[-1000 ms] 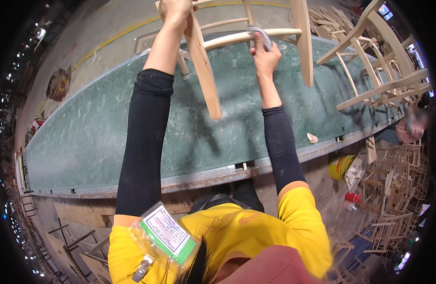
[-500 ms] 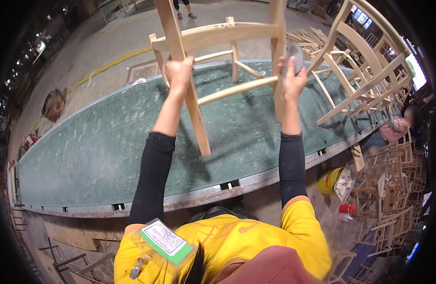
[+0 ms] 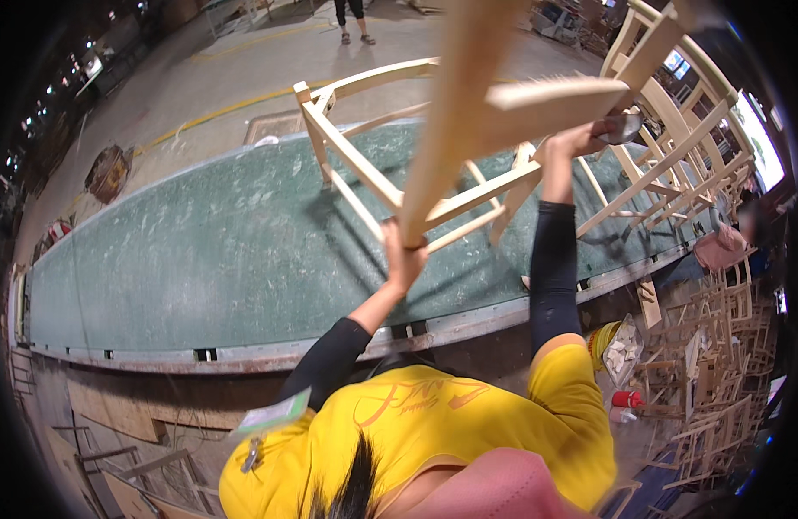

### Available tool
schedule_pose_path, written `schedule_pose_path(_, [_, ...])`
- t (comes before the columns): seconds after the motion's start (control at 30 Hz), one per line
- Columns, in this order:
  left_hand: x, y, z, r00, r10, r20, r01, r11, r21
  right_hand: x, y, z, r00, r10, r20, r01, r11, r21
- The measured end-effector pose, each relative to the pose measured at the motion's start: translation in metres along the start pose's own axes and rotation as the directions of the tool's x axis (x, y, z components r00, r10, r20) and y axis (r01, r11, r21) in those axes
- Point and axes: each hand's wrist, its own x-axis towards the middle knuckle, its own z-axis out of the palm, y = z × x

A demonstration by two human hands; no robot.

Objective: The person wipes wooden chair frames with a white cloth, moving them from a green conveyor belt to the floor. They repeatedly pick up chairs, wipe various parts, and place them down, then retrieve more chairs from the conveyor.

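The left hand (image 3: 403, 259) is closed around the wooden post of a chair frame (image 3: 455, 121), gripping it low, near where the seat rail meets it. The right hand (image 3: 576, 143) is reached out beside the far end of the backrest panel (image 3: 550, 108), its fingers curled on a grey pad (image 3: 622, 128); whether the pad presses on the wood, I cannot tell. The chair frame is over the green surface (image 3: 183, 259), in front of the person, its near post blurred; whether all its legs rest there is unclear. More chair frames (image 3: 659, 166) stand to the right.
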Motion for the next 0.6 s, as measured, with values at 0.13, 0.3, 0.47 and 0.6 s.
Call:
schedule_pose_path(0.13, [-0.01,0.027,0.022,0.946,0.004,0.324,-0.037,0.995,0.093,0.09,0.057,-0.092,0.78,0.498,0.379,-0.434,0.867,-0.245])
schedule_pose_path(0.3, [0.055,0.06,-0.035,0.601,0.028,0.799,-0.169,0.981,0.093,0.031,-0.074,-0.09,0.52,0.633,0.573,-0.735,0.674,-0.076])
schedule_pose_path(0.47, [0.166,0.037,-0.09,0.875,0.374,0.306,-0.398,0.917,0.015,-0.056,-0.16,-0.114,0.7,0.614,0.364,-0.628,0.773,-0.095])
schedule_pose_path(0.6, [0.267,-0.069,-0.138,0.997,0.025,0.075,-0.059,0.866,0.496,-0.092,-0.149,-0.107,0.772,0.606,0.193,-0.6,0.794,-0.091])
